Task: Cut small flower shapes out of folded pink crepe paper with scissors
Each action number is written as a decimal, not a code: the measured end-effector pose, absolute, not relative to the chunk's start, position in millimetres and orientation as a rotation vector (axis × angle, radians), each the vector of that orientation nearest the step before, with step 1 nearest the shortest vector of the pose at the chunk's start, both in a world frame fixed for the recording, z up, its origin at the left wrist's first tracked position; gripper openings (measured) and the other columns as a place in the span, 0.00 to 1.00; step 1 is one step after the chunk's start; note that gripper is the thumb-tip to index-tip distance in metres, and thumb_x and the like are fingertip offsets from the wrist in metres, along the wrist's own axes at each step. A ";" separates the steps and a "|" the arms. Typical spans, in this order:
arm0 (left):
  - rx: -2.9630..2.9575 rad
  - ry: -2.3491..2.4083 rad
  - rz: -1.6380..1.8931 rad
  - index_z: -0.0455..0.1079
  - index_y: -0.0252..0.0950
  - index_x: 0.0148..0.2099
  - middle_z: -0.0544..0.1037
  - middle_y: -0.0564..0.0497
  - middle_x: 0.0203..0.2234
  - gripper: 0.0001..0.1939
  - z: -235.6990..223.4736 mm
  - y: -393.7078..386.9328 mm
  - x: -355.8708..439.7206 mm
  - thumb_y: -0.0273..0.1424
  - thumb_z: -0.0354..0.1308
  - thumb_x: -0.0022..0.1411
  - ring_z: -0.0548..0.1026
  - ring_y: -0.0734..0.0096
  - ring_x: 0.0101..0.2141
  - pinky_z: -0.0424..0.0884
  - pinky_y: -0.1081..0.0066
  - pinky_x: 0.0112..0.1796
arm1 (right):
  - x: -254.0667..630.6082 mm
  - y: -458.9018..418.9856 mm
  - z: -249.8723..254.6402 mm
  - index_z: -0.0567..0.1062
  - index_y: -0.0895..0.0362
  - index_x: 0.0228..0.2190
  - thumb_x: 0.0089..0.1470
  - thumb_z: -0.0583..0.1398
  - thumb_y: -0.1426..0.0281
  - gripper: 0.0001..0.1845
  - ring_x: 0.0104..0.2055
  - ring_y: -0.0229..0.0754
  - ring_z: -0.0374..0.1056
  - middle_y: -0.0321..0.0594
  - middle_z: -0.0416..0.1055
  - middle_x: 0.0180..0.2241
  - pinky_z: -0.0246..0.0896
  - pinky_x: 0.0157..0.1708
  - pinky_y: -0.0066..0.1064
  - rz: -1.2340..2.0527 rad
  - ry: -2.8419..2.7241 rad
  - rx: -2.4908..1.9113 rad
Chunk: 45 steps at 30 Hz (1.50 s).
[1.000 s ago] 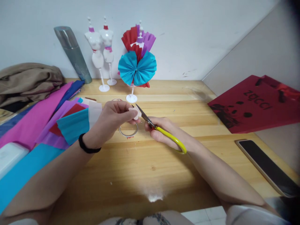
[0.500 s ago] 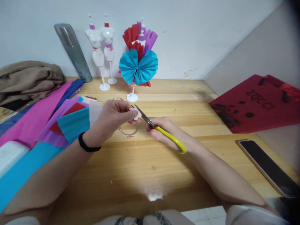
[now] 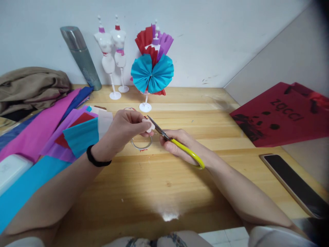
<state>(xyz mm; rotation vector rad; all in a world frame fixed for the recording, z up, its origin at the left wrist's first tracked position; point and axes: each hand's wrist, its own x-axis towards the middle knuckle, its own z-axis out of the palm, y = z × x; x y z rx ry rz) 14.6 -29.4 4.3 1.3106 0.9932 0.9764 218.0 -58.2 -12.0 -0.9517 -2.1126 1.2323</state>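
Observation:
Between the thumb and fingers of my left hand (image 3: 130, 125) is a small pale pink paper piece (image 3: 149, 126) with a rounded, petal-like edge. My right hand (image 3: 180, 142) grips scissors (image 3: 185, 148) with yellow handles, their blades pointing up and left. The blade tips reach the right edge of the paper; whether they are apart is hard to see. A roll of tape (image 3: 141, 148) lies on the table just below my left fingers, partly hidden by them. Beyond my hands stands a white mannequin (image 3: 145, 107) dressed in blue, red and purple pleated paper.
Two bare mannequins (image 3: 108, 63) and a grey-green flask (image 3: 86, 67) stand near the wall. Coloured paper sheets (image 3: 81, 133), a white box (image 3: 14, 171) and brown cloth (image 3: 36, 84) lie on the left. A red bag (image 3: 277, 115) and a phone (image 3: 293, 181) are on the right.
Almost nothing differs. The view has shifted very slightly, while both hands, the paper piece and the scissors keep practically the same positions.

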 end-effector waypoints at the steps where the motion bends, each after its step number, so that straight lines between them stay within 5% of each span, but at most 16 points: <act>1: 1.311 0.996 0.977 0.75 0.34 0.20 0.80 0.49 0.20 0.06 3.8 -29.3 14.4 0.27 0.65 0.47 0.77 0.72 0.23 0.74 0.75 0.27 | 217.8 -58.1 -11.9 0.62 0.55 0.26 0.63 0.52 0.49 0.24 0.24 0.34 0.49 0.31 0.53 0.22 0.45 0.22 0.29 1.238 -2.106 -0.953; 16: 1.247 0.946 0.971 0.76 0.33 0.23 0.80 0.48 0.21 0.07 0.9 -27.4 11.8 0.30 0.68 0.49 0.78 0.71 0.24 0.74 0.75 0.28 | 222.9 -53.8 -13.9 0.64 0.55 0.26 0.60 0.56 0.48 0.24 0.23 0.34 0.52 0.32 0.56 0.21 0.48 0.21 0.27 1.282 -2.080 -0.948; 24: 1.253 0.897 1.023 0.75 0.34 0.25 0.80 0.50 0.23 0.09 -3.6 -28.7 13.8 0.33 0.69 0.52 0.79 0.71 0.26 0.74 0.74 0.29 | 242.2 -40.7 -18.9 0.65 0.55 0.25 0.58 0.57 0.46 0.26 0.19 0.35 0.57 0.32 0.61 0.17 0.51 0.19 0.29 1.571 -1.815 -0.923; 31: 2.076 0.973 1.413 0.79 0.42 0.31 0.83 0.47 0.39 0.04 -14.9 -37.6 10.3 0.27 0.64 0.56 0.79 0.64 0.40 0.73 0.65 0.46 | 218.1 -43.1 -23.5 0.66 0.56 0.28 0.43 0.70 0.60 0.20 0.17 0.34 0.65 0.34 0.74 0.23 0.57 0.19 0.27 1.736 -1.115 -0.905; 38: 2.285 0.830 0.954 0.78 0.45 0.33 0.84 0.47 0.36 0.07 -9.7 -36.4 6.4 0.26 0.65 0.50 0.80 0.50 0.47 0.73 0.52 0.50 | 202.0 -58.0 -25.9 0.66 0.55 0.29 0.44 0.69 0.61 0.19 0.18 0.33 0.67 0.28 0.70 0.18 0.57 0.18 0.24 1.760 -1.036 -0.859; 45: 2.959 0.275 1.442 0.76 0.43 0.39 0.84 0.52 0.39 0.10 -33.8 -27.0 -1.4 0.21 0.61 0.60 0.80 0.63 0.44 0.77 0.64 0.47 | 193.4 -64.9 -24.8 0.68 0.56 0.29 0.37 0.70 0.73 0.18 0.17 0.31 0.65 0.25 0.69 0.18 0.60 0.20 0.23 1.647 -1.033 -0.896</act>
